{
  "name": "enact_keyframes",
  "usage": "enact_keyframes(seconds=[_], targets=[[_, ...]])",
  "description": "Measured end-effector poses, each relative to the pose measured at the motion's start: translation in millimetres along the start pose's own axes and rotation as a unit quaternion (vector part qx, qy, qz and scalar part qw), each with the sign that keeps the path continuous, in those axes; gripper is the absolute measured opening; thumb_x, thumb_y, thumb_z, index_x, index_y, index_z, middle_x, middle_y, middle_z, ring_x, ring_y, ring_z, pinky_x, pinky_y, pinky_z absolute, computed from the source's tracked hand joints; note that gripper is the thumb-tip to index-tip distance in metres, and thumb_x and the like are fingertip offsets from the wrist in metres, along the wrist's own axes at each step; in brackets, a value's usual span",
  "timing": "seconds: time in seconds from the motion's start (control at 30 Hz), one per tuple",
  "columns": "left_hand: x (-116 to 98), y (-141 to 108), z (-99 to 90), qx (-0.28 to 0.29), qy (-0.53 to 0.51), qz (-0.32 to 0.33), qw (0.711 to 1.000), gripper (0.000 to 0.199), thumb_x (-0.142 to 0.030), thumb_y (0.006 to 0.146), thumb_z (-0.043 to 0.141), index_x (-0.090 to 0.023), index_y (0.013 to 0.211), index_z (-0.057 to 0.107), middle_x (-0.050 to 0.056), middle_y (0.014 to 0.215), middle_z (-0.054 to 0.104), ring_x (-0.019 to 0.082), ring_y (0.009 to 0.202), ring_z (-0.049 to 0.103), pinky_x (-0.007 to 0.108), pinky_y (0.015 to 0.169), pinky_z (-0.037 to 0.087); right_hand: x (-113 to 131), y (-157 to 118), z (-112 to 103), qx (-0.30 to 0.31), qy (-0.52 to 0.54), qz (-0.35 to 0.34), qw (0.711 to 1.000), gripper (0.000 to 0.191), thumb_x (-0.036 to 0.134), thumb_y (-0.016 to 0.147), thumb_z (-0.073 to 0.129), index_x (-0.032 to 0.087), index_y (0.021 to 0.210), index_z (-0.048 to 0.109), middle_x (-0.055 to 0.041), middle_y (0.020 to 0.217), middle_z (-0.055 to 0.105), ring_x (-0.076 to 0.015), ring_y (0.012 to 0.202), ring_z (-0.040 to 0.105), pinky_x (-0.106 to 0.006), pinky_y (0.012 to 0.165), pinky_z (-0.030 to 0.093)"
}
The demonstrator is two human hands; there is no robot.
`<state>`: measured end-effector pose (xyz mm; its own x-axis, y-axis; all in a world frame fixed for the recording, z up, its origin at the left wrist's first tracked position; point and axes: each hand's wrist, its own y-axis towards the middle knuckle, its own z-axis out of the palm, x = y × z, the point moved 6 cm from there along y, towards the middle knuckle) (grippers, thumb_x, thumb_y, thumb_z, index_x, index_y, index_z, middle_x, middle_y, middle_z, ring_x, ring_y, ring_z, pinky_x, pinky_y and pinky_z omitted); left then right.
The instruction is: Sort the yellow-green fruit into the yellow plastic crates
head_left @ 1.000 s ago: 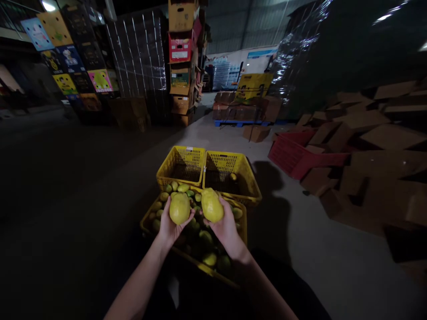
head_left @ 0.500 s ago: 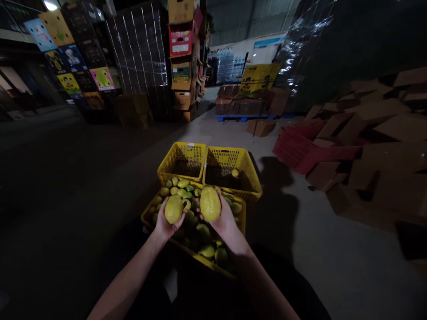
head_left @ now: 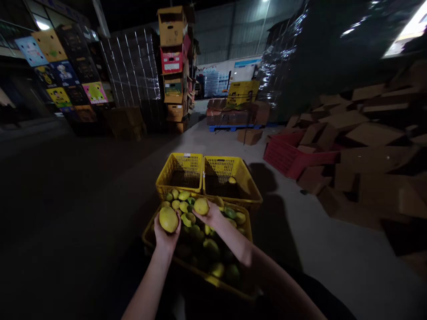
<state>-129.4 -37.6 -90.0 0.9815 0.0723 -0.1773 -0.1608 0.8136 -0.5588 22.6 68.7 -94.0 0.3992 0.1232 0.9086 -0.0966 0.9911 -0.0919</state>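
My left hand (head_left: 167, 238) is closed around the lower side of a plump yellow lemon (head_left: 168, 219), palm up, over the near crate. To its right and a little farther forward, my right hand (head_left: 211, 215) is wrapped under another yellow lemon (head_left: 201, 206); some of its fingers are hidden. Beneath both hands a yellow plastic crate (head_left: 213, 281) holds many lemons, some yellow and some green, with its near part in shadow. A curved yellow piece, like a cut or hollow lemon (head_left: 189, 219), lies on the pile between my hands.
Two more yellow crates stand beyond: the left one (head_left: 160, 183) shows a dark bottom, the right one (head_left: 256, 189) has one lemon (head_left: 232, 180) inside. A red crate (head_left: 283, 153) and heaped cardboard (head_left: 373, 155) lie right. Stacked boxes (head_left: 173, 62) stand behind.
My right hand has moved forward and slightly left with its lemon, turning it. My left hand has come a little nearer me, lemon still in it. The camera view has shifted too.
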Motion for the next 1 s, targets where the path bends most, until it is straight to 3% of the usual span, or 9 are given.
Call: enact_keyframes(seconds=[0.1, 0.2, 0.4, 0.6, 0.7, 0.8, 0.87, 0.93, 1.0], targets=[[-4.7, -2.0, 5.7, 0.023, 0.013, -0.014, 1.0, 0.038, -0.033, 0.088, 0.049, -0.017, 0.121, 0.057, 0.008, 0.083, 0.071, 0.021, 0.076, 0.07, 0.029, 0.068, 0.058, 16.2, 42.7, 13.7, -0.031, 0.034, 0.074, 0.996, 0.026, 0.042, 0.089, 0.042, 0.02, 0.084, 0.056, -0.0036, 0.072, 0.064, -0.0207, 0.078, 0.067, -0.041, 0.077, 0.054], [-10.6, -4.0, 5.7, 0.015, 0.013, -0.01, 1.0, 0.037, -0.034, 0.087, 0.047, -0.016, 0.119, 0.057, 0.009, 0.084, 0.071, 0.02, 0.074, 0.07, 0.029, 0.065, 0.058, 31.8, 56.3, 15.2, -0.047, 0.063, 0.117, 0.99, 0.023, 0.026, 0.091, 0.034, 0.018, 0.091, 0.056, -0.0088, 0.086, 0.067, -0.019, 0.083, 0.068, -0.039, 0.084, 0.054], [-8.7, -5.7, 1.7, 0.003, 0.007, 0.001, 1.0, 0.036, -0.035, 0.085, 0.049, -0.018, 0.115, 0.06, 0.008, 0.086, 0.071, 0.02, 0.075, 0.07, 0.029, 0.065, 0.058, 40.6, 6.7, -23.7, -0.047, 0.108, 0.167, 0.979, 0.025, 0.017, 0.084, 0.039, 0.017, 0.094, 0.062, -0.0116, 0.089, 0.072, -0.0212, 0.08, 0.071, -0.039, 0.085, 0.056], [24.4, -6.2, -14.7, -0.03, 0.097, -0.046, 0.994, 0.032, -0.034, 0.082, 0.054, -0.017, 0.108, 0.061, 0.008, 0.082, 0.068, 0.02, 0.072, 0.069, 0.028, 0.059, 0.058, 77.8, -32.6, -91.5, -0.09, 0.209, 0.096, 0.969, 0.025, 0.015, 0.08, 0.041, 0.022, 0.088, 0.065, -0.0051, 0.086, 0.073, -0.0153, 0.077, 0.07, -0.027, 0.072, 0.059], [50.2, -6.5, -40.3, -0.063, 0.23, -0.121, 0.964, 0.029, -0.039, 0.083, 0.053, -0.017, 0.101, 0.06, 0.007, 0.077, 0.066, 0.018, 0.068, 0.067, 0.025, 0.053, 0.056, 96.9, -45.0, -113.4, -0.094, 0.265, 0.064, 0.957, 0.021, 0.013, 0.077, 0.046, 0.02, 0.085, 0.064, -0.0026, 0.075, 0.071, -0.0138, 0.07, 0.069, -0.024, 0.064, 0.058], [72.7, -9.3, -70.5, -0.108, 0.37, -0.196, 0.902, 0.03, -0.043, 0.086, 0.048, -0.015, 0.093, 0.058, 0.008, 0.073, 0.064, 0.019, 0.066, 0.066, 0.023, 0.048, 0.054, 103.7, -55.3, -123.7, -0.132, 0.306, 0.074, 0.94, 0.019, 0.008, 0.072, 0.048, 0.017, 0.081, 0.061, -0.0011, 0.064, 0.068, -0.0114, 0.06, 0.066, -0.02, 0.059, 0.056], [85.2, -8.8, -76.3, -0.131, 0.414, -0.223, 0.873, 0.028, -0.04, 0.086, 0.05, -0.014, 0.092, 0.057, 0.011, 0.075, 0.064, 0.021, 0.066, 0.066, 0.025, 0.046, 0.054, 104.9, -60.0, -124.5, -0.16, 0.324, 0.087, 0.928, 0.018, 0.006, 0.069, 0.046, 0.017, 0.077, 0.059, -0.0002, 0.059, 0.065, -0.0099, 0.053, 0.062, -0.019, 0.055, 0.054], [97.4, -3.0, -59.1, -0.139, 0.439, -0.226, 0.858, 0.023, -0.035, 0.085, 0.053, -0.014, 0.095, 0.057, 0.013, 0.082, 0.065, 0.023, 0.069, 0.067, 0.029, 0.048, 0.056, 107.8, -62.2, -120.7, -0.16, 0.331, 0.092, 0.925, 0.019, 0.006, 0.068, 0.043, 0.017, 0.074, 0.057, 0.0006, 0.055, 0.062, -0.0089, 0.049, 0.059, -0.018, 0.052, 0.052], [110.8, 9.1, -14.8, -0.107, 0.45, -0.209, 0.862, 0.02, -0.031, 0.087, 0.049, -0.017, 0.099, 0.057, 0.012, 0.091, 0.066, 0.021, 0.079, 0.068, 0.031, 0.06, 0.058, 113.3, -63.0, -115.6, -0.138, 0.333, 0.083, 0.929, 0.019, 0.007, 0.069, 0.041, 0.017, 0.073, 0.056, 0.0009, 0.054, 0.06, -0.0087, 0.048, 0.057, -0.018, 0.051, 0.051]])
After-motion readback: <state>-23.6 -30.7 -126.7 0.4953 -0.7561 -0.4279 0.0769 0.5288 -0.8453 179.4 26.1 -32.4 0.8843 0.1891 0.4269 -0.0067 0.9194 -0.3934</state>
